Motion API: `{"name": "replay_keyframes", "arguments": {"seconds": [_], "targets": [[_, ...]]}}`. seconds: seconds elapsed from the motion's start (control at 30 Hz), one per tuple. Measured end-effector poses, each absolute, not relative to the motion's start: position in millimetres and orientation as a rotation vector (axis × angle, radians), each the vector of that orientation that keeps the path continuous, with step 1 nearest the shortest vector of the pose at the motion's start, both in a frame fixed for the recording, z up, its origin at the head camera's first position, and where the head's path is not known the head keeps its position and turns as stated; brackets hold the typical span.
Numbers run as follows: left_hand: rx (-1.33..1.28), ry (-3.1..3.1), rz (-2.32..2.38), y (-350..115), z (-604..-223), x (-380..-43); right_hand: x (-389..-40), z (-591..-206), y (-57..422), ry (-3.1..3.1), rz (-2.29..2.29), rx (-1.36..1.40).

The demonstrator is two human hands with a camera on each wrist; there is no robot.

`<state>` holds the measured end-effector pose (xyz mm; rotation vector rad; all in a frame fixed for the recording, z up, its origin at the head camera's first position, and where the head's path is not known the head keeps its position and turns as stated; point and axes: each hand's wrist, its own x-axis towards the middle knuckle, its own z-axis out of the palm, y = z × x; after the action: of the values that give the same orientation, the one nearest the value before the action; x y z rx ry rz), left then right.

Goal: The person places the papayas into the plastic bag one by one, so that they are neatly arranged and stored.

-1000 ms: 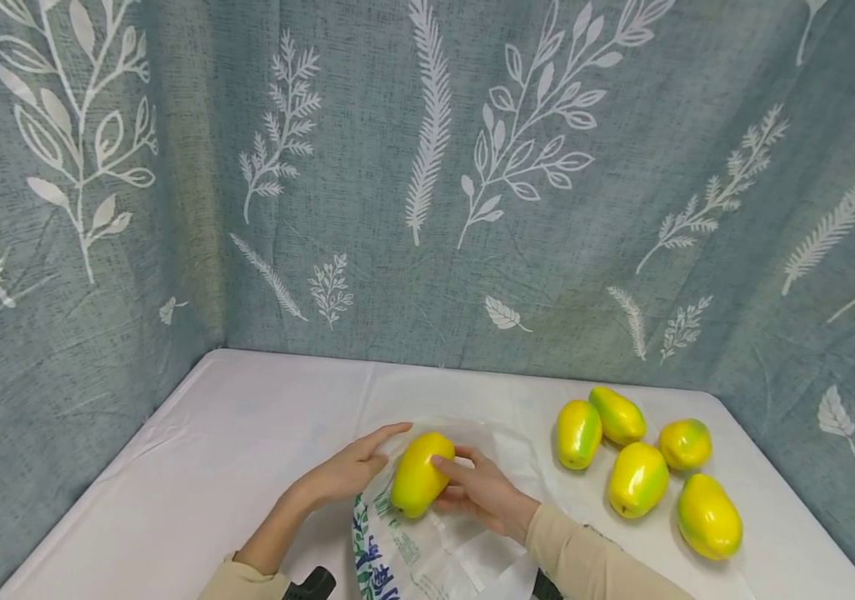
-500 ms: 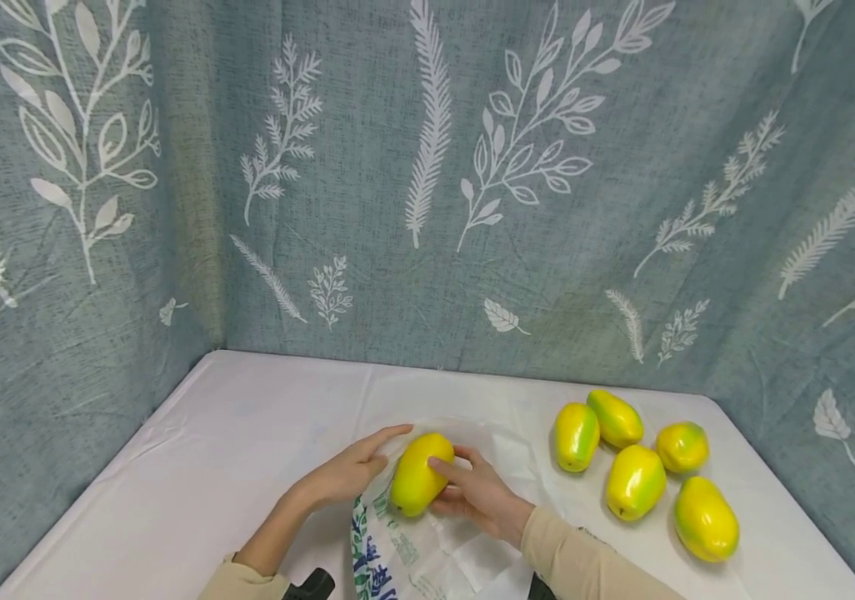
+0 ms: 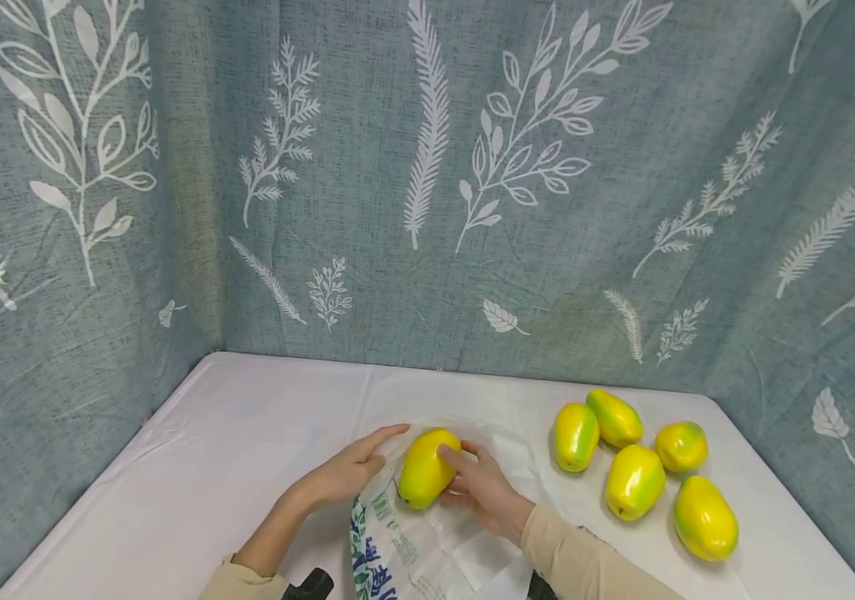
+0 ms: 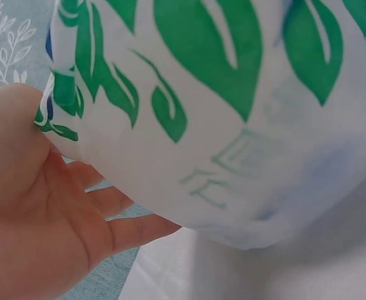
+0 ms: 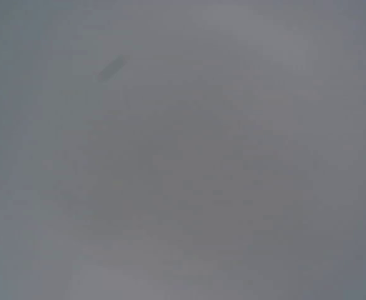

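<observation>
A white plastic bag (image 3: 416,554) with green and blue print stands on the table in front of me. My left hand (image 3: 345,472) holds its left rim, the index finger stretched along the edge. In the left wrist view, the bag's printed side (image 4: 170,169) passes between the thumb side and the fingers of that left hand (image 4: 51,212). My right hand (image 3: 483,492) grips a yellow mango (image 3: 426,471), thumb on top, at the bag's mouth. Some of the right fingers are hidden beneath the fruit. The right wrist view is only a pale grey blur.
Several yellow-green mangoes lie in a loose group on the right of the white-covered table (image 3: 247,433), the nearest mango (image 3: 705,518) beyond the right sleeve. A patterned blue-green curtain (image 3: 367,183) hangs behind and at both sides.
In my right hand the mango has shifted slightly right and away from me, and turned a little. My left hand stays at the bag's rim.
</observation>
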<state>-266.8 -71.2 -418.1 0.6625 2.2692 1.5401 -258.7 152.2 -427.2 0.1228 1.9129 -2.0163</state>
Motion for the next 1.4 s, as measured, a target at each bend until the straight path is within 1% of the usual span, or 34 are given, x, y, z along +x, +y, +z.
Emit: {"name": "replay_keyframes", "arguments": {"seconds": [0.23,0.63,1.4], "targets": [[0.642,2.263,1.549,-72.7,-417.4,-266.2,-261.2,-424.1,159.1,1.977,-1.965,0.115],[0.642,2.275,1.556,-73.1,-414.7,-267.5,-263.8,-401.5,185.1,2.010,-1.842,0.068],[0.626,2.281,1.549,-73.9,-414.5,-267.7,-268.1,-363.3,270.2,1.762,-1.991,-0.015]]}}
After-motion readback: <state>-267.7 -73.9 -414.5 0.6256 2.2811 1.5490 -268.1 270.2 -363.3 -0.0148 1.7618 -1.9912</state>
